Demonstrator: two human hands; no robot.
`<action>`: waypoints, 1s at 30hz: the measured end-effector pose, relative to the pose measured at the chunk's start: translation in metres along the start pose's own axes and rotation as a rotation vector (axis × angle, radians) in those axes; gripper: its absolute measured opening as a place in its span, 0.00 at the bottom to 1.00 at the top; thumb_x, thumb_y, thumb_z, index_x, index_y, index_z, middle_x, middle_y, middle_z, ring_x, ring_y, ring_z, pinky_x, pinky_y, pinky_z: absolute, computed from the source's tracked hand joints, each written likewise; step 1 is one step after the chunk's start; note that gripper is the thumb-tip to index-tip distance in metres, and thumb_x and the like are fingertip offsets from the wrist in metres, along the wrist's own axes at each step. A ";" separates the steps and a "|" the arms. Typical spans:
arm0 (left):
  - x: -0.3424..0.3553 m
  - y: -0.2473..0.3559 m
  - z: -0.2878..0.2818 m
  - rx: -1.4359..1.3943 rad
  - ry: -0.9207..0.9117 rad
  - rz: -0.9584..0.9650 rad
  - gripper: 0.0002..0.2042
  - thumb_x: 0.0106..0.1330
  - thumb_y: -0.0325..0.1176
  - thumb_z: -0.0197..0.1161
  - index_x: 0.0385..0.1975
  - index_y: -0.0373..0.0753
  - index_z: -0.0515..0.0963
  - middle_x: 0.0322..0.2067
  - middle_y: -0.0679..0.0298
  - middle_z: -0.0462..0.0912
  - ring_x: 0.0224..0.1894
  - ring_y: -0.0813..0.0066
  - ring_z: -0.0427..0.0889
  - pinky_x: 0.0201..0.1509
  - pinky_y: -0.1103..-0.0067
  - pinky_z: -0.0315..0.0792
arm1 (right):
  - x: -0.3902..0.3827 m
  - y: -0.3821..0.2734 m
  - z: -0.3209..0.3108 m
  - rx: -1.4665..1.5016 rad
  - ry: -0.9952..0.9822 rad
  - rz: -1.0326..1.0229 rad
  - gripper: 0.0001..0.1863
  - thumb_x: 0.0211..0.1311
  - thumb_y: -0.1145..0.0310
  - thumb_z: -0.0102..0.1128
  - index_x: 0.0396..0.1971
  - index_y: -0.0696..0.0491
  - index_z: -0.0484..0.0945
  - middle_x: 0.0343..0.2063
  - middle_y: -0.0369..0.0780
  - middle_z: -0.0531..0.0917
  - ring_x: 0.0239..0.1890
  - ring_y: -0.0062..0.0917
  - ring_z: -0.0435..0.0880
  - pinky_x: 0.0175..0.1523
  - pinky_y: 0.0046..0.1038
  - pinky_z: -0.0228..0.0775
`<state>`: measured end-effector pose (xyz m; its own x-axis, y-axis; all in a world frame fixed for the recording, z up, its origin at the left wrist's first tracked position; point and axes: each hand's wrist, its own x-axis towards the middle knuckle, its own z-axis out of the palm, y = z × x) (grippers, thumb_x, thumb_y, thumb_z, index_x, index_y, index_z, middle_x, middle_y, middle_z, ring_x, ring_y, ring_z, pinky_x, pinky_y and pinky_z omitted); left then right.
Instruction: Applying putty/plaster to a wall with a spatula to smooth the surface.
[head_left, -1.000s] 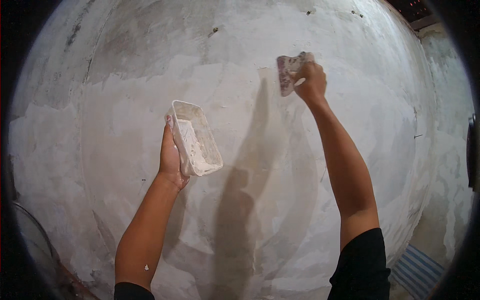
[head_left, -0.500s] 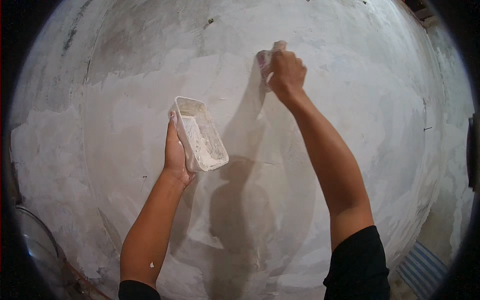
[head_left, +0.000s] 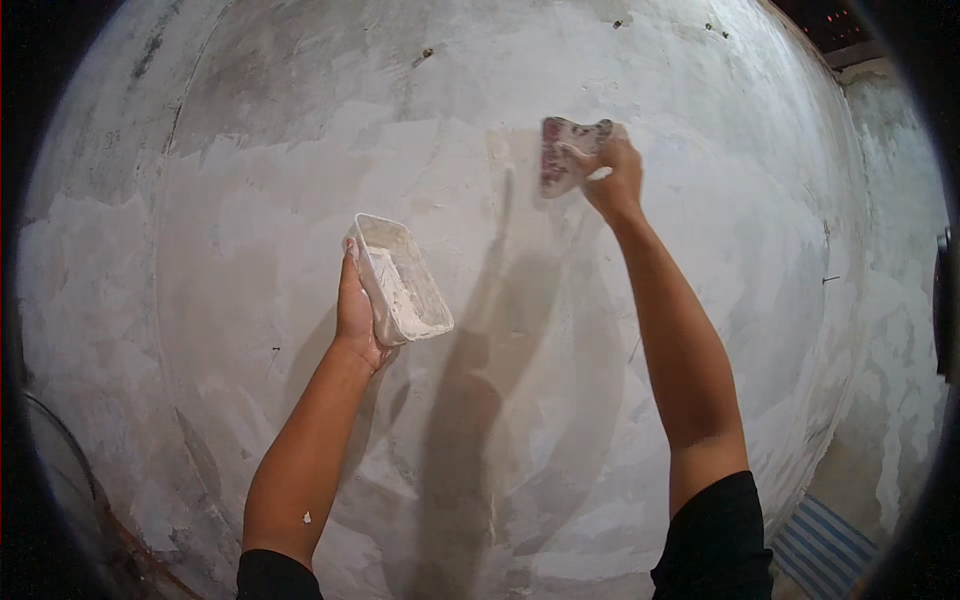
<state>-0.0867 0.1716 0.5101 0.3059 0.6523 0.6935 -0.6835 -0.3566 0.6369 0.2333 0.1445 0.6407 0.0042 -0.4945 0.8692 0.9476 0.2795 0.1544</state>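
Observation:
My left hand [head_left: 357, 312] holds up a clear plastic tub [head_left: 418, 268] from its left side, thumb along the wall and palm beneath. White putty [head_left: 402, 303] lines the bottom and smears the sides of the tub. Higher and to the right, my right hand [head_left: 620, 178] grips a flat putty spreader [head_left: 560, 168], pale with dark reddish marks. The spreader's blade lies at or close to the plastered wall [head_left: 270, 240]; whether it touches is unclear. A white dab of putty shows on the right hand near the thumb.
Nails [head_left: 830, 279] stick out of the wall at the right, and another nail [head_left: 276, 349] at the left. Small holes [head_left: 428, 53] mark the upper wall. A blue striped cloth or mat [head_left: 825, 548] lies at lower right. A dark curved rim [head_left: 62, 430] shows at lower left.
My right hand has moved right and slightly down with the spreader, whose broad face now shows. The left hand still holds the tub in nearly the same place. The view has shifted slightly.

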 end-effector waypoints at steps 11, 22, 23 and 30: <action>-0.005 -0.001 -0.002 -0.017 0.019 0.061 0.41 0.65 0.67 0.42 0.69 0.42 0.50 0.64 0.53 0.59 0.65 0.55 0.63 0.65 0.54 0.62 | 0.007 -0.017 -0.032 -0.335 -0.336 0.525 0.23 0.47 0.58 0.70 0.37 0.57 0.75 0.34 0.50 0.83 0.41 0.47 0.82 0.44 0.43 0.75; -0.010 -0.002 0.013 0.003 0.089 0.072 0.41 0.65 0.67 0.42 0.69 0.41 0.51 0.63 0.52 0.61 0.65 0.55 0.63 0.65 0.54 0.63 | 0.019 -0.127 0.012 -0.205 -0.482 0.297 0.32 0.36 0.77 0.74 0.43 0.57 0.64 0.33 0.49 0.83 0.41 0.46 0.83 0.42 0.42 0.75; -0.008 -0.003 0.008 -0.008 0.067 0.085 0.41 0.65 0.67 0.42 0.69 0.41 0.52 0.63 0.53 0.62 0.65 0.55 0.64 0.64 0.55 0.63 | 0.017 -0.123 0.010 -0.208 -0.473 0.299 0.32 0.36 0.77 0.74 0.43 0.57 0.64 0.33 0.49 0.83 0.41 0.46 0.83 0.42 0.42 0.75; -0.007 -0.004 0.011 -0.001 0.089 0.147 0.40 0.65 0.67 0.41 0.68 0.41 0.54 0.63 0.54 0.63 0.64 0.55 0.65 0.65 0.55 0.62 | 0.023 -0.084 -0.023 -0.416 -0.375 0.319 0.13 0.58 0.73 0.55 0.43 0.59 0.69 0.30 0.49 0.84 0.40 0.43 0.85 0.44 0.41 0.75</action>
<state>-0.0790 0.1613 0.5064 0.1428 0.6502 0.7462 -0.7172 -0.4516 0.5308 0.1617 0.0905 0.6371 0.2663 -0.0979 0.9589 0.9630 -0.0146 -0.2689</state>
